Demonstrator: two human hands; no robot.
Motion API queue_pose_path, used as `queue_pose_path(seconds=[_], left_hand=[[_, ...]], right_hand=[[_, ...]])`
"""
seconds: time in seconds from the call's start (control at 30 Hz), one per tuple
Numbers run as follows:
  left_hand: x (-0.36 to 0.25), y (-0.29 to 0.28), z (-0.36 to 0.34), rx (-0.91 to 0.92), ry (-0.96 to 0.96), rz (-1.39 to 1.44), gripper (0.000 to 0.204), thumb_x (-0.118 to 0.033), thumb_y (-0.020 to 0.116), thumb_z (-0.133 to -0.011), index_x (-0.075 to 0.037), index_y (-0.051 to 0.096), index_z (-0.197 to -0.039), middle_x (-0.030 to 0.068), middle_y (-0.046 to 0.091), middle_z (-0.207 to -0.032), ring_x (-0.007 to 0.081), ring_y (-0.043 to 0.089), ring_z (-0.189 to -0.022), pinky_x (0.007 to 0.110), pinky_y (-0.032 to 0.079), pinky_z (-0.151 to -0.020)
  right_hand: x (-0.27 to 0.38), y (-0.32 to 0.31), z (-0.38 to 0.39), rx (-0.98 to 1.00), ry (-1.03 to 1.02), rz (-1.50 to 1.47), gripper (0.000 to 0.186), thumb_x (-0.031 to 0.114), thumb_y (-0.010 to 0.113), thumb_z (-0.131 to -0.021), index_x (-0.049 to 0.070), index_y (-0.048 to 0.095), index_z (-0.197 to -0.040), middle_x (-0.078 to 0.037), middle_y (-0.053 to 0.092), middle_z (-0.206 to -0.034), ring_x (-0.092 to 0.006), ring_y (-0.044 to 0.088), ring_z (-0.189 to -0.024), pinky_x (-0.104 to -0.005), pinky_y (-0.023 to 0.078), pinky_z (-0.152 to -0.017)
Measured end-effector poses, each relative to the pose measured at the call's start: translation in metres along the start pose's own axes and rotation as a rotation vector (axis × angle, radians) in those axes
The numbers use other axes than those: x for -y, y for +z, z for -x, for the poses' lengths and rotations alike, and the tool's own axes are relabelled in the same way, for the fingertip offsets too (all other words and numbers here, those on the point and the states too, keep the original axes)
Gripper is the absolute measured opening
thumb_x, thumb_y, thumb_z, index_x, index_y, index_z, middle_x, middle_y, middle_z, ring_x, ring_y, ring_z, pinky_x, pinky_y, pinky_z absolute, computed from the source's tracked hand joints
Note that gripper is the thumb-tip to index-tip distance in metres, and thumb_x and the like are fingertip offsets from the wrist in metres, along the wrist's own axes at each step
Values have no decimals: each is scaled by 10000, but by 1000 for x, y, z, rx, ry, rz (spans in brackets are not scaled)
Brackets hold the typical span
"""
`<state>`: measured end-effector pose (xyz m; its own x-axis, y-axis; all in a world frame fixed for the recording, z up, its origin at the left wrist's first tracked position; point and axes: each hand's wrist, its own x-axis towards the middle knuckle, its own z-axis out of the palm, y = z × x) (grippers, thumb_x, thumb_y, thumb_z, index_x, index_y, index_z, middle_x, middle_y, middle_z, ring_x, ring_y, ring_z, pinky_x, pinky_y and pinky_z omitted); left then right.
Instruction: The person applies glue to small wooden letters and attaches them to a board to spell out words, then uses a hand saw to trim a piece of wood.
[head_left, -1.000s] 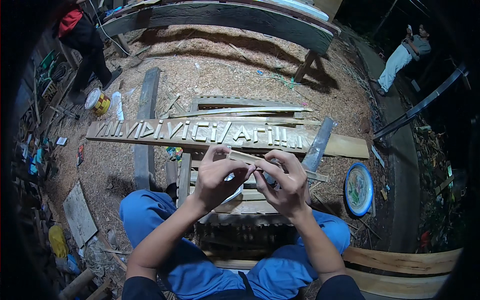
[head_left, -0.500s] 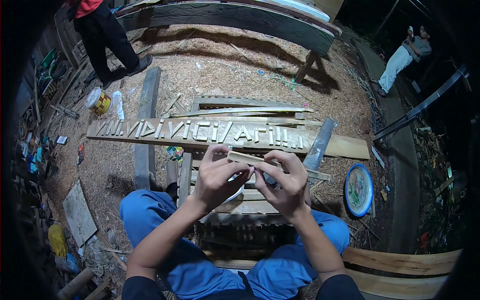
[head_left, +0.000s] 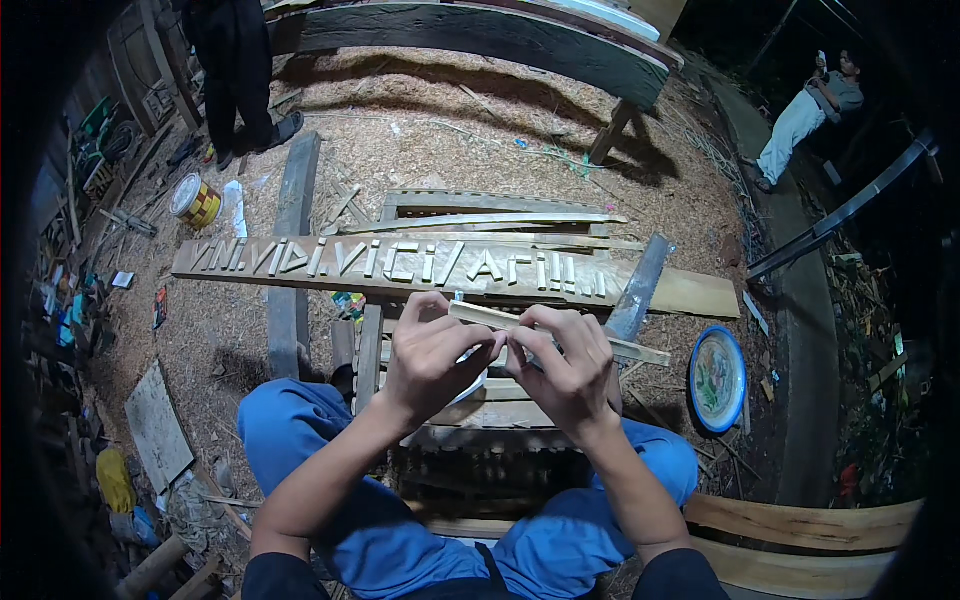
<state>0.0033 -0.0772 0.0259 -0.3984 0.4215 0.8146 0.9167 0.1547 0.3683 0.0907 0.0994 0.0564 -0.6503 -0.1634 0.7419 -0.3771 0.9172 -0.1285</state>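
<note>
My left hand (head_left: 435,355) and my right hand (head_left: 560,365) meet above my lap, fingers closed on a thin pale wooden strip (head_left: 480,313) that slopes down to the right; the thumbs are close together beneath it. Beyond them lies a long plank (head_left: 700,290) bearing small strips arranged as lettering. A toothed saw blade (head_left: 636,285) crosses the plank near its right part. Under my hands are more wooden slats (head_left: 505,412) and a white rounded object (head_left: 470,390), mostly hidden.
A person in dark trousers (head_left: 235,80) stands top left; another person (head_left: 805,115) holds a phone top right. A workbench (head_left: 470,40) spans the back. A bucket (head_left: 197,205), blue-rimmed tray (head_left: 742,380), leaning bar (head_left: 840,215), loose boards (head_left: 800,520) and scraps lie around.
The strip has slid and shifted slightly, its right end reaching further right, with my fingers adjusting on it. The standing person at top left has stepped to the right.
</note>
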Motion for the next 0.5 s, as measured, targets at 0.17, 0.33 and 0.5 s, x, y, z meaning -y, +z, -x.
queue_pose_path(seconds=[0.17, 0.33, 0.5], left_hand=[[-2, -1, -2, 15, 17, -44, 182, -88, 875, -787, -122, 697, -785, -20, 669, -640, 146, 584, -542, 363, 471, -787], [-4, -5, -4, 41, 22, -83, 178, -99, 874, -793, -133, 699, -797, -25, 686, -656, 139, 594, -546, 363, 462, -817], [-6, -4, -4, 7, 0, -64, 162, -169, 860, -816, -148, 699, -814, -28, 621, -603, 146, 578, -538, 380, 456, -859]], right_hand=[[2, 0, -3, 7, 7, 4, 237, 111, 814, -728, 83, 670, -914, -33, 643, -963, -224, 645, -829, -372, 474, -692], [-1, -2, -2, 14, 27, -20, 230, 123, 811, -743, 73, 670, -918, -47, 640, -976, -245, 642, -842, -384, 479, -699], [-10, 0, 2, -5, 93, -54, 224, 116, 808, -744, 71, 679, -922, -57, 643, -984, -262, 645, -846, -392, 493, -718]])
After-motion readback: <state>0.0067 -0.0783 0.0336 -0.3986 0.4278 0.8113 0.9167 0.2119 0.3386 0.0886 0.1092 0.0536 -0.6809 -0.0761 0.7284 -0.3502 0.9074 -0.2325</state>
